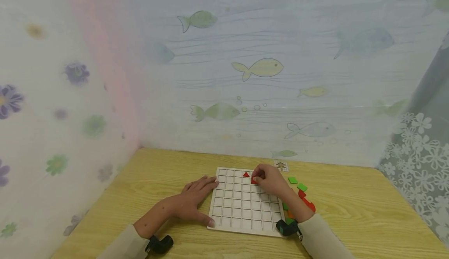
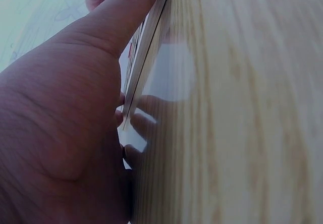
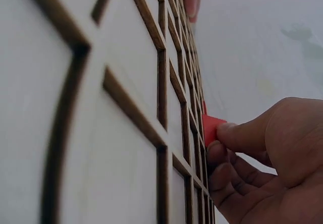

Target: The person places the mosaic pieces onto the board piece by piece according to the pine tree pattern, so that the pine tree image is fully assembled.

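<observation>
A wooden grid board (image 1: 246, 214) with square cells lies flat on the table. My left hand (image 1: 191, 203) rests at its left edge, fingers straight and spread, with the thumb at the near left corner; in the left wrist view the thumb (image 2: 118, 19) lies along the board's side. My right hand (image 1: 270, 179) is over the far right part of the grid. Between its thumb and fingers it pinches a flat red piece (image 3: 211, 128), held at the cells; its full shape is hidden. Just left of that, a red triangle (image 1: 246, 174) sits in a far-row cell.
Right of the board, partly behind my right forearm, lie loose green tiles (image 1: 292, 180), red pieces (image 1: 308, 204) and an orange piece (image 1: 290, 214). A small pattern card (image 1: 281, 166) lies beyond the board's far right corner. Patterned curtains (image 1: 210, 68) stand behind the table (image 1: 350, 212).
</observation>
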Motion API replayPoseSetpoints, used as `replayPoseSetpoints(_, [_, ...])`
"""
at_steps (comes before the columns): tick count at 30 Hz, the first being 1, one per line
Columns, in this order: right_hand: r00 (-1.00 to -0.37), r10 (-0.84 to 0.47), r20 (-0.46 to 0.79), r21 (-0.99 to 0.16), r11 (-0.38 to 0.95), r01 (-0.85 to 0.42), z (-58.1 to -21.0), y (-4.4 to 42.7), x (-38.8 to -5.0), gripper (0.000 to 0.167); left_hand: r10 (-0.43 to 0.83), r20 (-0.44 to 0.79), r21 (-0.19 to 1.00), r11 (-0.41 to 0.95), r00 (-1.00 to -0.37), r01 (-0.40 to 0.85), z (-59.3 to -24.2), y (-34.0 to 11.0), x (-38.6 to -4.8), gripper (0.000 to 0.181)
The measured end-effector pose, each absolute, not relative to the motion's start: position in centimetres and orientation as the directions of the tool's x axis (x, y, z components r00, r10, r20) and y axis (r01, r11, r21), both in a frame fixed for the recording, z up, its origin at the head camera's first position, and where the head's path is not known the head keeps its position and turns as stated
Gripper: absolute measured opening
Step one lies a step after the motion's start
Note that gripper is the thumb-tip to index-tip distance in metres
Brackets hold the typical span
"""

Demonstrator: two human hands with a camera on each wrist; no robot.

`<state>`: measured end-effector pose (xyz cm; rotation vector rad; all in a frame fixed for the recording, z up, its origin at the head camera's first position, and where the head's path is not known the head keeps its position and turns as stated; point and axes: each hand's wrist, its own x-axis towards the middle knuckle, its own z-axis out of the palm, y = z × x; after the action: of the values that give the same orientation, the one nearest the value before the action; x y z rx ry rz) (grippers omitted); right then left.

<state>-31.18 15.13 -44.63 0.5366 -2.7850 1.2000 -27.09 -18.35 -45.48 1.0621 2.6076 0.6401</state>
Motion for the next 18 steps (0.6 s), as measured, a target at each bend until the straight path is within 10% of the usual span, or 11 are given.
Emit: replayPoseSetpoints(18, [-0.937, -0.300, 0.179, -0.646, 0.683, -0.342, -44.53, 15.10, -30.85, 0.006, 0.702, -0.066, 0.473, 0.647, -0.709, 0.597, -45.55, -18.25, -26.98, 0.115])
